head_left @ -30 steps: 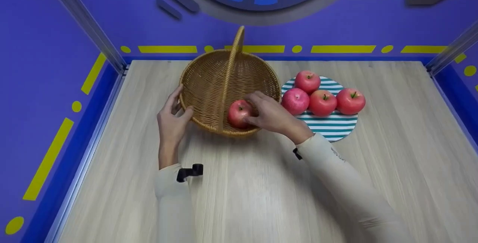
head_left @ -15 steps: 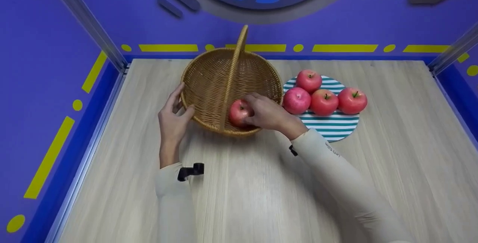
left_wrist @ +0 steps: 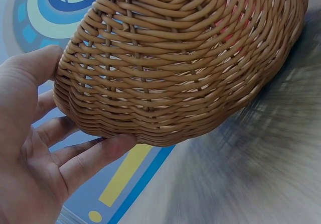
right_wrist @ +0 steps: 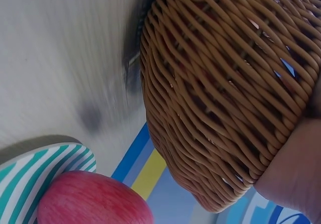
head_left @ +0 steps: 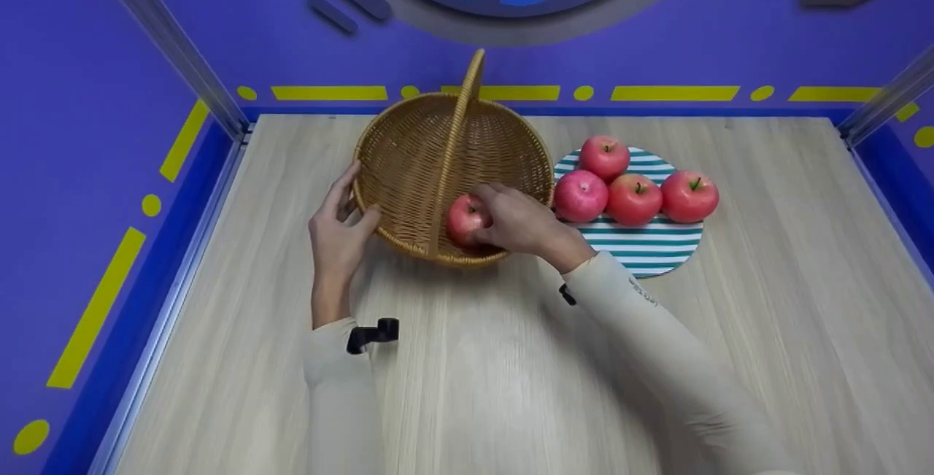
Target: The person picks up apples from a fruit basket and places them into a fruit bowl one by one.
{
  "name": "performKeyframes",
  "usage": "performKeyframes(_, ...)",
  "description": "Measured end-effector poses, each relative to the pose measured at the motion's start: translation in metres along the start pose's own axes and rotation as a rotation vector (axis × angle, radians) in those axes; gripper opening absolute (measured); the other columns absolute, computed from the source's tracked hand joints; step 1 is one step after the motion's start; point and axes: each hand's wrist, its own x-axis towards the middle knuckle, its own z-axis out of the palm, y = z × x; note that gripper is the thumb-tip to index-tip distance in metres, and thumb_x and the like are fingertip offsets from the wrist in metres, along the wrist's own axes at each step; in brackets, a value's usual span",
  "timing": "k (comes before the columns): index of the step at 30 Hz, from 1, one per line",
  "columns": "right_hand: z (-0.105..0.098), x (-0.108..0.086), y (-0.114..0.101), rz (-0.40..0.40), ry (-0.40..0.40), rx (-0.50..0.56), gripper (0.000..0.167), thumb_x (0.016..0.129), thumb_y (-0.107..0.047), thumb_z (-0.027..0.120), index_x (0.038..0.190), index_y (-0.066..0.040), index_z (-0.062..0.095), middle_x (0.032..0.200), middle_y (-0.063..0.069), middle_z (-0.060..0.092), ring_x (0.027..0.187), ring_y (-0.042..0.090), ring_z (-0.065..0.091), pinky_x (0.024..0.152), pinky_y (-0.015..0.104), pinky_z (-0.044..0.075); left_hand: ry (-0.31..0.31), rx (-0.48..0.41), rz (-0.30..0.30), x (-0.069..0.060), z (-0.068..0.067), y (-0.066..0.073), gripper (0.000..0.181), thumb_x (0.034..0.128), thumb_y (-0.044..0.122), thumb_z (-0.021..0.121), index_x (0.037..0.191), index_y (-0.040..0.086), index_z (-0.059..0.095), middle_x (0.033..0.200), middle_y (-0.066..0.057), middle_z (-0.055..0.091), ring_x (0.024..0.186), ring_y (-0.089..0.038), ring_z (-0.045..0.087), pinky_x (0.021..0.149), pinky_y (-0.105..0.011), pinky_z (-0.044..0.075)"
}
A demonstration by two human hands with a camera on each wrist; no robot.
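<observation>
A round wicker basket (head_left: pixel 398 161) with one tall arched handle is on the table, tilted towards me. My left hand (head_left: pixel 340 234) holds its left side, thumb at the rim and fingers spread along the outer weave (left_wrist: pixel 145 83). Inside the basket, right of the handle, sits a red apple (head_left: pixel 464 221). My right hand (head_left: pixel 522 223) reaches over the near right rim and grips this apple, thumb in front and fingers over its far side. In the right wrist view the basket wall hides the apple and most of the hand (right_wrist: pixel 291 171).
Right of the basket lies a round mat with white and teal stripes (head_left: pixel 646 249). Several more apples rest on it, among them a pinkish one (head_left: pixel 581 196) close to the basket. Blue patterned panels (head_left: pixel 219 15) stand behind and beside the wooden table (head_left: pixel 481 380).
My right forearm has shifted slightly left, its hand still at the apple in the basket. The view has moved a little. The left hand stays at the basket's rim.
</observation>
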Motion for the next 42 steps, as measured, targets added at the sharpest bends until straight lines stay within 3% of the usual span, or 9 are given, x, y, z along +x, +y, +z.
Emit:
performKeyframes(4, 0.001, 0.0, 0.0, 0.013, 0.008, -0.001, 0.062, 0.095, -0.032, 0.08, 0.143, 0.0, 0.057, 0.121, 0.019, 0.068, 0.11, 0.034, 0.066, 0.096, 0.049, 0.057, 0.003, 0.01, 0.016, 0.005, 0.0, -0.018, 0.068, 0.092, -0.007, 0.066, 0.157, 0.009, 0.053, 0.159, -0.01, 0.051, 0.138, -0.034, 0.056, 0.115, -0.047, 0.045)
performKeyframes(8, 0.002, -0.001, 0.002, 0.003, 0.035, -0.001, 0.062, 0.094, -0.033, 0.081, 0.141, -0.001, 0.058, 0.121, 0.019, 0.069, 0.109, 0.034, 0.067, 0.094, 0.05, 0.058, -0.001, 0.018, 0.046, 0.006, -0.001, -0.025, 0.068, 0.0923, -0.005, 0.069, 0.156, 0.013, 0.055, 0.157, -0.006, 0.053, 0.136, -0.031, 0.058, 0.113, -0.045, 0.047)
performKeyframes(17, 0.004, -0.003, 0.005, -0.019, 0.087, 0.039, 0.062, 0.091, -0.033, 0.083, 0.139, -0.001, 0.062, 0.123, 0.018, 0.069, 0.111, 0.033, 0.068, 0.096, 0.048, 0.057, -0.004, 0.016, 0.092, 0.007, -0.002, -0.023, 0.066, 0.0927, -0.003, 0.07, 0.154, 0.018, 0.059, 0.155, 0.0, 0.055, 0.134, -0.026, 0.06, 0.11, -0.043, 0.05)
performKeyframes(28, 0.003, -0.007, 0.006, -0.087, 0.158, 0.104, 0.07, 0.089, -0.029, 0.086, 0.143, 0.006, 0.059, 0.135, 0.022, 0.065, 0.123, 0.036, 0.064, 0.108, 0.047, 0.051, 0.019, -0.023, 0.079, 0.009, 0.002, -0.024, 0.066, 0.0887, -0.012, 0.066, 0.152, -0.001, 0.056, 0.156, -0.017, 0.053, 0.138, -0.041, 0.056, 0.113, -0.051, 0.047)
performKeyframes(42, -0.005, -0.016, 0.005, -0.031, 0.196, 0.205, 0.075, 0.09, -0.031, 0.088, 0.15, -0.001, 0.056, 0.142, 0.018, 0.06, 0.126, 0.032, 0.059, 0.109, 0.046, 0.051, -0.006, 0.01, 0.114, 0.005, -0.003, -0.026, 0.066, 0.0917, -0.004, 0.07, 0.154, 0.015, 0.059, 0.155, -0.004, 0.056, 0.133, -0.029, 0.061, 0.111, -0.046, 0.05)
